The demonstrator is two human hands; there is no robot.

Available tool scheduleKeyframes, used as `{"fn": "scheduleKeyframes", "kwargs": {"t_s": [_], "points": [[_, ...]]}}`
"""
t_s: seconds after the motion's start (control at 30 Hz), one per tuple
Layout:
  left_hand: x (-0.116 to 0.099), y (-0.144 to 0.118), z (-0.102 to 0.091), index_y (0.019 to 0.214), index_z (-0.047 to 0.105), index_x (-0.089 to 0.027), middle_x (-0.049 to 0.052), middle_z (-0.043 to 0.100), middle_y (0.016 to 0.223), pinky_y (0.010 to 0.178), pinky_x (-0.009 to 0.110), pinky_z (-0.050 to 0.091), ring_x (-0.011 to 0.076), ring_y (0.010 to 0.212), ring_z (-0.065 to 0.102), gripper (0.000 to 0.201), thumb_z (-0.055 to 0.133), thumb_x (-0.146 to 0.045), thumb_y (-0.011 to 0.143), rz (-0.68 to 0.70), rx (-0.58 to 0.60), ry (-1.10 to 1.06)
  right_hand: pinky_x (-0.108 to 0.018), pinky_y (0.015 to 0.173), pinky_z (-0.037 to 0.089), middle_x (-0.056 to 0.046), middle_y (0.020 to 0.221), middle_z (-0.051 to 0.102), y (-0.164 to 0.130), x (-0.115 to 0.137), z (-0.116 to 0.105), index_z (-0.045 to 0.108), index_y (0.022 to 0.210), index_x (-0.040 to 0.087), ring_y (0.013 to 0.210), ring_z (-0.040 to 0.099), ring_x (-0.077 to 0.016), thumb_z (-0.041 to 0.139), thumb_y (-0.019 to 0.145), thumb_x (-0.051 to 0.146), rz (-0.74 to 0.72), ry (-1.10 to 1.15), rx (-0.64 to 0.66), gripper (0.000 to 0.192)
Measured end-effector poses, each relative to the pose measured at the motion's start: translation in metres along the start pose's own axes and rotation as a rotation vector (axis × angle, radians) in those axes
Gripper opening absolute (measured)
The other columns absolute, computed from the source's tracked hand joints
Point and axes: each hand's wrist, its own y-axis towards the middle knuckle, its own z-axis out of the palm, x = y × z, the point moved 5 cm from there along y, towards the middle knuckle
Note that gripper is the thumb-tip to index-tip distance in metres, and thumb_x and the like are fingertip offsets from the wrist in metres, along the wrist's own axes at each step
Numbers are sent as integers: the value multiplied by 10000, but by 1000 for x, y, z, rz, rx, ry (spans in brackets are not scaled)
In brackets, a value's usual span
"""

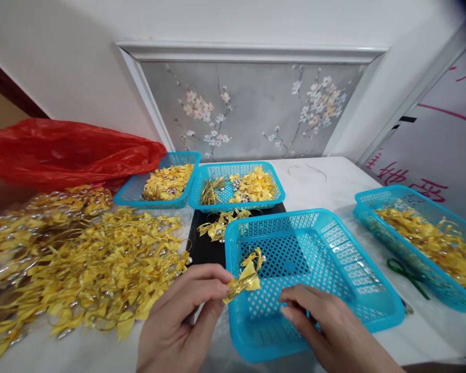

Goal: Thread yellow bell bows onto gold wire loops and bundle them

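Observation:
My left hand [190, 311] pinches a yellow ribbon bow [248, 280] with gold cord, over the left rim of the near blue basket [334, 269]. My right hand [322, 316] hovers above the same basket, thumb and forefinger drawn close together; whether anything thin is between them I cannot make out. Inside that basket, just behind the held bow, lies another yellow bow piece [256, 256] with a pearl-like bead. To the left spreads a large heap of yellow ribbon bows [112, 269] with beads and gold cords.
Two blue baskets hold yellow pieces at the back: the left one [184, 199] and the middle one [238, 208]. Another filled basket [404, 254] stands right, beside a green ribbon loop [406, 272]. A red plastic bag [70, 155] lies back left. A black mat [205, 248] is under the near basket.

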Motion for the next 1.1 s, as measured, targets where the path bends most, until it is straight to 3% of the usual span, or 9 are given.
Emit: {"fn": "scheduleKeyframes", "kwargs": {"t_s": [0.37, 0.5, 0.6, 0.77, 0.83, 0.9, 0.97, 1.1], "points": [[-9, 0, 2, 865, 649, -246, -23, 650, 1022, 797, 104, 511, 61, 864, 660, 251, 556, -16, 826, 171, 80, 159, -321, 672, 491, -60, 898, 699, 0, -3, 2, 619, 981, 231, 810, 675, -227, 412, 964, 279, 2, -25, 40, 213], [-8, 0, 3, 878, 654, -234, -6, 646, 1041, 814, 112, 514, 66, 875, 661, 281, 543, 16, 817, 192, 91, 183, -301, 660, 500, -59, 911, 708, -1, -2, 3, 636, 1034, 230, 786, 679, -218, 548, 899, 249, -17, -58, 107, 162], [-9, 3, 3, 882, 654, -228, -7, 648, 1022, 792, 102, 515, 59, 862, 661, 279, 541, 17, 814, 207, 96, 159, -294, 667, 506, -51, 935, 715, -1, 2, 3, 635, 1093, 242, 786, 681, -215, 659, 846, 271, -53, -85, 194, 250], [-9, 4, 4, 865, 663, -245, -13, 678, 993, 732, 129, 543, 77, 826, 685, 256, 550, -20, 818, 195, 66, 165, -284, 658, 506, -38, 923, 710, 0, 2, 4, 640, 1065, 248, 789, 685, -213, 672, 837, 256, -29, -113, 202, 230], [-2, 6, 2, 843, 672, -265, -24, 707, 952, 708, 162, 554, 101, 806, 697, 218, 582, -68, 819, 100, -6, 188, -289, 640, 504, -41, 901, 708, 1, 4, 3, 636, 1058, 234, 767, 686, -216, 648, 849, 229, -44, -143, 157, 210], [18, 9, -2, 834, 677, -277, -29, 729, 870, 683, 213, 561, 139, 770, 706, 120, 635, -166, 816, -147, -81, 178, -295, 627, 507, -50, 896, 712, 2, 6, 1, 635, 1059, 222, 759, 692, -227, 660, 846, 240, -74, -183, 150, 216], [42, 11, -6, 857, 664, -267, -24, 730, 784, 666, 263, 565, 172, 725, 711, 46, 662, -284, 815, -429, -119, 110, -293, 623, 514, -56, 905, 723, 2, 12, 3, 634, 1074, 221, 774, 699, -239, 699, 832, 287, -151, -230, 222, 260], [68, 22, -7, 905, 600, -230, -3, 717, 769, 706, 325, 589, 199, 729, 725, 148, 621, -361, 840, -520, -133, 8, -266, 569, 493, -16, 811, 725, -2, 17, 8, 642, 1041, 240, 715, 696, -222, 705, 837, 252, -285, -351, 360, 214]]}}
